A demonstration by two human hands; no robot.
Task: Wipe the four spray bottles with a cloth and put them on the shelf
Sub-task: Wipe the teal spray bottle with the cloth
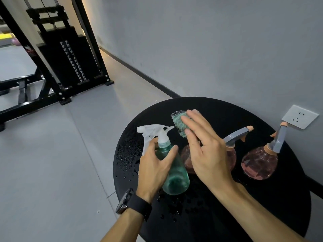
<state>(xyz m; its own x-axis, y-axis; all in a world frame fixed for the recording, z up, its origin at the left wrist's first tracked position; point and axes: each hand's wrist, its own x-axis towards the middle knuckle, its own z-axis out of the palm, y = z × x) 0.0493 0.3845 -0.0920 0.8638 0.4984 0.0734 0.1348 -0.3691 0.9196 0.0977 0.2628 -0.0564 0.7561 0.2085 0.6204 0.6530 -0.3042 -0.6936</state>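
Head view looks down on a round black table (262,215) set against a grey wall (209,41). Near the table's centre, the left hand (153,170) grasps a green spray bottle (174,173) with a white trigger head (153,132): thumb curled round one side of the bottle's upper body, fingers wrapped round the other, below the neck. The bottle tilts, its nozzle pointing toward 10 o'clock. A dark watch (127,201) sits on that wrist.

At 1 o'clock from the green bottle, the right hand (206,151) lies with fingers straight and spread, palm down, their tips resting on a green cloth (180,124) with a mesh edge. Whether the cloth lies on the table or is lifted cannot be told.

Under that hand, a pink round bottle (187,159) with a grey trigger (236,135) is partly hidden. At 3 o'clock, well apart from the hands, a second pink bottle (258,165) stands upright near the table's rim, its grey sprayer close to a white wall socket (300,117).

Water droplets (127,152) bead on the tabletop at 9 o'clock from the green bottle, and more lie at 6 o'clock of it. At 11 o'clock across the grey floor (52,154) stands a black weight machine (66,55).
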